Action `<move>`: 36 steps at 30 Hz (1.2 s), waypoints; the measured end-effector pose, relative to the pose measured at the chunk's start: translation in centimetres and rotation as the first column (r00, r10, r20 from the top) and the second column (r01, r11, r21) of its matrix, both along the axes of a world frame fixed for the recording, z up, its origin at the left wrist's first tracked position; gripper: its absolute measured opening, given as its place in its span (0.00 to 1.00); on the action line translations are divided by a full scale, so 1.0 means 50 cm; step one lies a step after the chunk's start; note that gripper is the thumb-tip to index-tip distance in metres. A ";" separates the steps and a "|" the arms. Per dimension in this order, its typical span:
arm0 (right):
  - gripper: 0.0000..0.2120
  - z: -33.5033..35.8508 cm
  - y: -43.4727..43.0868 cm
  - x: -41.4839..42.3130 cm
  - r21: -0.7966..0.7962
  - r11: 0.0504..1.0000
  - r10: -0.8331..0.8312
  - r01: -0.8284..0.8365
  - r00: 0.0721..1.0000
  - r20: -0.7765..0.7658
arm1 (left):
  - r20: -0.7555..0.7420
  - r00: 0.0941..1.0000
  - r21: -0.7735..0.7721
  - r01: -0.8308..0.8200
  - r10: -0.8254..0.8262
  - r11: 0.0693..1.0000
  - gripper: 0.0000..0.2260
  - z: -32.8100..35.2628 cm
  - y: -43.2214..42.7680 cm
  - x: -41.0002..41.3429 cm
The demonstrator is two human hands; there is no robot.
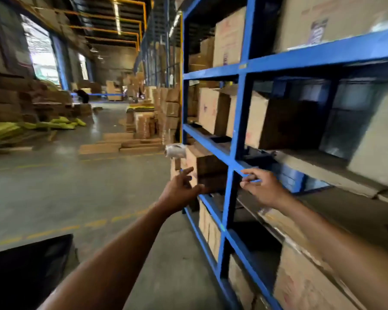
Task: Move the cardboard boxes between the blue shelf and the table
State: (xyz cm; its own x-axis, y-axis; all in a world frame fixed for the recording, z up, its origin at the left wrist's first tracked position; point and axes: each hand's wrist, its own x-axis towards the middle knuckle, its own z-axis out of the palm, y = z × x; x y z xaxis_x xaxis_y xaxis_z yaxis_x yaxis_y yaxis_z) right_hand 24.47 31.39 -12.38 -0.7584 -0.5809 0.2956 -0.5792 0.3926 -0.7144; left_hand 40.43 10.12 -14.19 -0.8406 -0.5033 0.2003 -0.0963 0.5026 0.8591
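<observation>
Warehouse aisle with a concrete floor; cartons are stacked at 11 o'clock. A dark counter corner sits at 7 o'clock. The blue shelf fills 12 to 5 o'clock. One box sits in its end bay, mid-frame. The left hand, fingers spread, is at the box's 7 o'clock, contact unclear. The right hand is at the box's 3 o'clock, past the upright, with fingers bent at a beam; grip cannot be told.
</observation>
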 end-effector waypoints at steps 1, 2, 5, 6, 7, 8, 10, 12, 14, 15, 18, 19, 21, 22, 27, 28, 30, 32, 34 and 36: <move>0.11 0.008 0.064 -0.026 -0.022 0.997 -0.081 0.081 0.997 -0.009 | -0.003 0.998 -0.018 0.061 -0.061 0.998 0.39 0.000 0.044 -0.053; 0.12 0.020 0.135 -0.053 -0.041 0.985 -0.171 0.170 0.985 -0.017 | 0.008 0.989 -0.038 0.145 -0.145 0.989 0.43 0.004 0.097 -0.113; 0.12 0.054 0.251 -0.102 -0.058 0.940 -0.339 0.335 0.939 -0.065 | 0.020 0.965 -0.081 0.261 -0.261 0.962 0.39 0.026 0.183 -0.228; 0.12 0.065 0.283 -0.123 -0.061 0.920 -0.391 0.387 0.919 -0.059 | 0.018 0.959 -0.091 0.283 -0.283 0.955 0.36 0.035 0.206 -0.272; 0.13 0.076 0.310 -0.146 -0.078 0.902 -0.430 0.425 0.901 -0.055 | 0.003 0.952 -0.102 0.305 -0.306 0.947 0.34 0.042 0.223 -0.318; 0.13 0.086 0.332 -0.167 -0.098 0.877 -0.476 0.470 0.878 -0.054 | -0.010 0.942 -0.107 0.332 -0.335 0.937 0.34 0.050 0.238 -0.364; 0.14 0.100 0.371 -0.215 -0.144 0.820 -0.565 0.554 0.824 -0.046 | -0.026 0.918 -0.137 0.390 -0.397 0.911 0.34 0.062 0.263 -0.455; 0.17 0.107 0.397 -0.270 -0.177 0.747 -0.657 0.642 0.753 -0.043 | -0.027 0.887 -0.153 0.453 -0.462 0.878 0.34 0.074 0.282 -0.542; 0.21 0.109 0.418 -0.330 -0.200 0.658 -0.744 0.726 0.668 -0.027 | -0.039 0.849 -0.130 0.518 -0.526 0.845 0.33 0.087 0.296 -0.635; 0.24 0.111 0.429 -0.360 -0.211 0.607 -0.786 0.766 0.618 -0.016 | -0.051 0.831 -0.113 0.546 -0.554 0.830 0.33 0.094 0.303 -0.681; 0.31 0.126 0.462 -0.432 -0.265 0.427 -0.888 0.865 0.457 0.061 | -0.068 0.769 -0.043 0.635 -0.636 0.771 0.38 0.113 0.327 -0.818; 0.32 0.133 0.476 -0.454 -0.294 0.356 -0.914 0.887 0.396 0.087 | -0.082 0.743 0.005 0.667 -0.664 0.745 0.40 0.121 0.338 -0.863; 0.34 0.156 0.505 -0.484 -0.360 0.227 -0.946 0.905 0.293 0.141 | -0.105 0.692 0.128 0.722 -0.715 0.680 0.41 0.145 0.374 -0.936; 0.35 0.168 0.523 -0.498 -0.381 0.170 -0.954 0.909 0.248 0.167 | -0.112 0.670 0.167 0.740 -0.734 0.651 0.39 0.156 0.398 -0.966; 0.46 0.213 0.606 -0.548 -0.394 0.059 -0.922 0.917 0.202 0.330 | -0.153 0.614 0.211 0.786 -0.774 0.581 0.36 0.180 0.519 -1.097; 0.49 0.216 0.622 -0.560 -0.398 0.061 -0.916 0.916 0.209 0.343 | -0.150 0.596 0.217 0.798 -0.789 0.562 0.37 0.183 0.537 -1.120; 0.49 0.222 0.642 -0.573 -0.383 0.062 -0.915 0.922 0.206 0.347 | -0.166 0.572 0.272 0.810 -0.804 0.520 0.35 0.191 0.573 -1.159; 0.49 0.225 0.663 -0.588 -0.355 0.070 -0.913 0.932 0.203 0.354 | -0.199 0.551 0.286 0.824 -0.811 0.489 0.26 0.195 0.601 -1.196; 0.58 0.222 0.686 -0.605 -0.332 0.100 -0.901 0.938 0.227 0.369 | -0.203 0.517 0.219 0.852 -0.832 0.476 0.19 0.200 0.618 -1.221; 0.63 0.202 0.729 -0.638 -0.347 0.122 -0.880 0.930 0.262 0.395 | -0.236 0.491 0.233 0.866 -0.839 0.442 0.16 0.201 0.627 -1.244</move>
